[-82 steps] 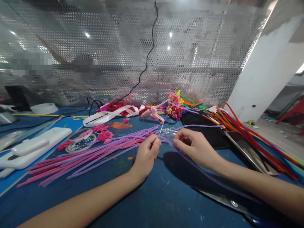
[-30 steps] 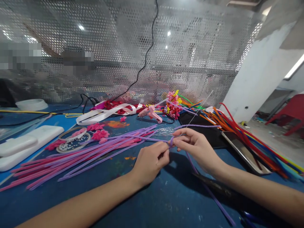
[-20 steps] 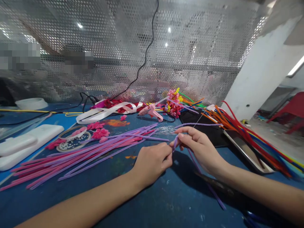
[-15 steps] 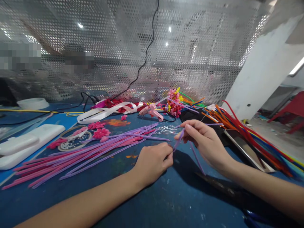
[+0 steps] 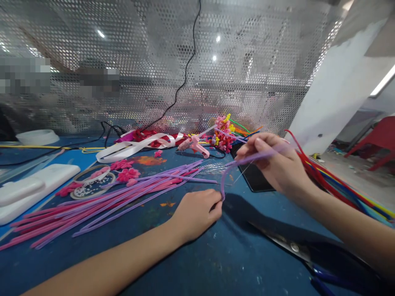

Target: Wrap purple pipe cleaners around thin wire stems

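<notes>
A purple pipe cleaner [image 5: 247, 158], smeared by motion, curves up from my left hand [image 5: 197, 213] across my right hand [image 5: 277, 164]. My left hand is closed near the blue table, its fingertips pinching the lower end. Raised to the right, my right hand has bent fingers around the upper stretch of the same stem; its exact grip is blurred. A thin wire [image 5: 243, 172] shows just below those fingers. Left of my hands lies a spread bundle of pink and purple pipe cleaners [image 5: 123, 201]. Several thin metal wires [image 5: 212, 168] rest behind them.
Dark-handled scissors [image 5: 293, 246] lie below my right forearm. A black phone-like slab [image 5: 257, 179] is beneath my right hand. A pink glue gun [image 5: 196, 146], white ribbon [image 5: 135, 144] and pipe-cleaner flowers [image 5: 225, 135] sit at the back. Red, yellow and blue stems [image 5: 333, 176] lie right.
My right hand has moved up and right, drawing the purple pipe cleaner into a longer curve. My left hand keeps its pinch. More of the scissors shows now.
</notes>
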Demonstrator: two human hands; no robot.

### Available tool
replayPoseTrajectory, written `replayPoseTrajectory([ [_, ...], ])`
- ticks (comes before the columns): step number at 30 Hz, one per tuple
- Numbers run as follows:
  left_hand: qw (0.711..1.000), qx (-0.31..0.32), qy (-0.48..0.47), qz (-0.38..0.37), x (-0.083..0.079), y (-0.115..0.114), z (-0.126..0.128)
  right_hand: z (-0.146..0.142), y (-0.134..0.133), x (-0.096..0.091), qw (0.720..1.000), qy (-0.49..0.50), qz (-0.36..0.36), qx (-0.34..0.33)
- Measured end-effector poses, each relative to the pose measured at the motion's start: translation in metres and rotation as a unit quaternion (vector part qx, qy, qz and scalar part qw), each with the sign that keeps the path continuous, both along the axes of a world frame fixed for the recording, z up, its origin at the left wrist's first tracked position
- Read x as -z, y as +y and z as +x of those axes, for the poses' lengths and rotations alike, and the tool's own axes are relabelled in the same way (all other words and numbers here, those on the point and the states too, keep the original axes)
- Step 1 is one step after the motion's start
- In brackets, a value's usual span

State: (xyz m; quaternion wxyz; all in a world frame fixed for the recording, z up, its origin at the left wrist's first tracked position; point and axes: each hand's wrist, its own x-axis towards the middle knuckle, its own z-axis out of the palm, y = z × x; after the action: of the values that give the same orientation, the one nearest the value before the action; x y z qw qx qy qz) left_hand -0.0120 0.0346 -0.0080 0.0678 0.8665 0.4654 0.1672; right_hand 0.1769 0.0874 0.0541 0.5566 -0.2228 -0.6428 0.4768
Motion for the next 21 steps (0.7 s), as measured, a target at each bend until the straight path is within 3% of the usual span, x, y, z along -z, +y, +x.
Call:
replayPoseTrajectory([
  [2, 0.999, 0.000, -0.031, -0.018, -0.001, 0.001, 0.000, -0.005, -0.001, 0.008, 0.999, -0.025, -0.021, -0.017],
  [6, 0.991, -0.045, -0.124, -0.023, -0.003, 0.002, -0.002, -0.017, -0.003, 0.029, 0.996, -0.049, -0.071, 0.037],
  [10, 0.977, -0.100, -0.188, -0.009, -0.002, 0.002, -0.005, -0.024, -0.005, 0.047, 0.976, -0.090, -0.192, -0.053],
  [14, 0.981, -0.053, -0.185, -0.038, -0.002, 0.001, -0.006, -0.029, -0.008, 0.061, 0.968, -0.156, -0.150, -0.124],
  [21, 0.986, 0.003, -0.145, -0.084, -0.006, 0.000, -0.002, -0.028, -0.010, 0.064, 0.976, -0.160, -0.112, -0.095],
])
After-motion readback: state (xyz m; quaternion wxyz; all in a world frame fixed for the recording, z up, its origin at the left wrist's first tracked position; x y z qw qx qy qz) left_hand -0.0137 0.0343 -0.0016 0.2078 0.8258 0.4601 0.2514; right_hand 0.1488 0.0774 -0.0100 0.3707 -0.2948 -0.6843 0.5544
